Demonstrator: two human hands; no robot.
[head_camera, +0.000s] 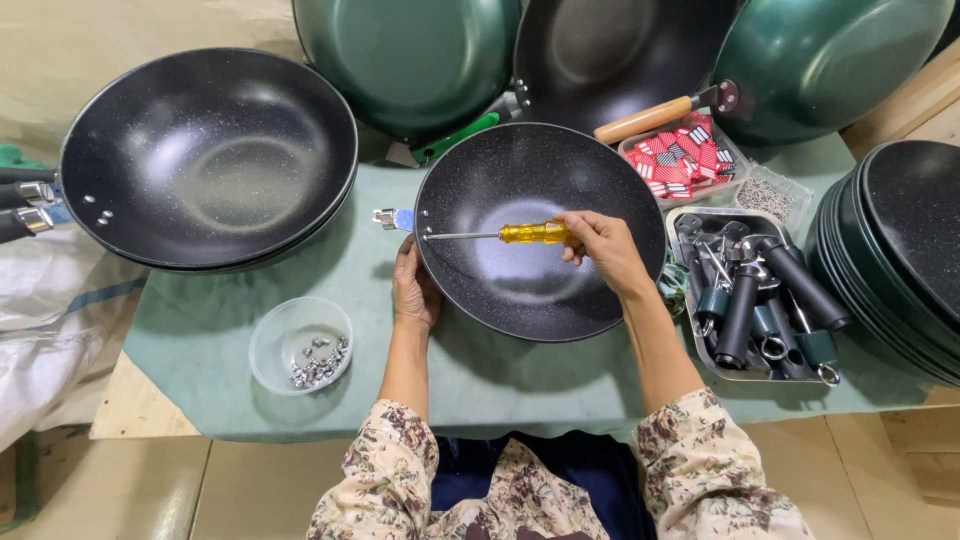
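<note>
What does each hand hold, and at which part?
Right hand holds the screwdriver by its yellow handle. Left hand grips the black pan at its left rim.

A low wooden table (140, 405) stands here, draped in a pale green cloth (500, 385) that hangs over its near edge. Bare board shows at the left corner and along the right side. Beneath it, the floor (250, 490) is smooth and beige, with faint seams. On the left a white sack (50, 320) slumps against the table. Behind, a tan sheet (120, 35) covers the back. Light falls soft and even from above.
</note>
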